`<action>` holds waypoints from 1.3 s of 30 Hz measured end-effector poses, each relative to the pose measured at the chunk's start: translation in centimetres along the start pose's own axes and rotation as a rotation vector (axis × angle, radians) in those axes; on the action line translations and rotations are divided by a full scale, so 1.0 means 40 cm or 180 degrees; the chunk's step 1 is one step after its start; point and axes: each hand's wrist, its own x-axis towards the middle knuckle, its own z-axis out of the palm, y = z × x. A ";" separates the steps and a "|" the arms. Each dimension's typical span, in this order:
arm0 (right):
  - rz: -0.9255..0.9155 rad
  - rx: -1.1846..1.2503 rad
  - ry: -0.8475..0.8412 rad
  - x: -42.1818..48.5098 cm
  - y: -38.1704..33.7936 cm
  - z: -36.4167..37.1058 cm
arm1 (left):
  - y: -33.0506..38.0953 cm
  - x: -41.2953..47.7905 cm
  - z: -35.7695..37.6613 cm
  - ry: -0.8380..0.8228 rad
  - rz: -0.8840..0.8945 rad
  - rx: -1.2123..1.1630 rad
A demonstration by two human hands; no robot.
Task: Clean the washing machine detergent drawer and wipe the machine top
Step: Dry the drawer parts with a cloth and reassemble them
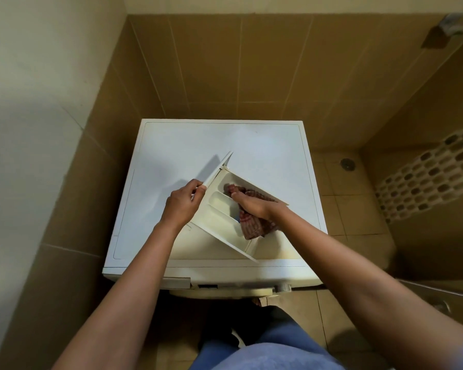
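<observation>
White detergent drawer (219,220) gripped at its front panel by left hand (181,205); right hand (254,206) presses checked cloth (254,225) inside.

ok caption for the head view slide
Over the machine top, the left hand grips the detergent drawer while the right hand presses a checked cloth inside it.
</observation>
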 end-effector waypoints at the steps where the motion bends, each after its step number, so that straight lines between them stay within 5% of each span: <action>1: 0.0105 0.0120 0.0041 0.004 -0.010 0.006 | 0.000 0.000 -0.004 -0.0020 0.0005 -0.0001; 19: -0.0604 -0.2391 0.0537 -0.026 0.095 -0.029 | 0.005 -0.006 0.016 0.0093 -0.0219 -0.0096; 26: -0.1466 -0.1392 0.0813 -0.033 0.199 -0.079 | 0.008 -0.008 0.010 0.0057 -0.0173 -0.0104; 30: -0.1827 0.0992 0.2433 -0.066 0.230 -0.079 | 0.009 -0.007 0.011 0.0072 -0.0117 -0.0119; 32: -0.1954 0.1237 0.3084 -0.064 0.217 -0.089 | 0.008 -0.005 0.010 0.0096 -0.0070 -0.0113; 34: -0.2280 0.0692 0.2656 -0.052 0.180 -0.097 | 0.008 -0.005 0.010 0.0104 -0.0035 -0.0098; 37: -0.2508 -0.2150 0.1638 0.027 0.160 -0.101 | 0.003 -0.004 0.009 0.0077 -0.0054 -0.0169; 39: -0.2325 -0.3218 0.1493 0.067 0.169 -0.094 | -0.001 -0.003 0.009 0.0063 -0.0076 -0.0232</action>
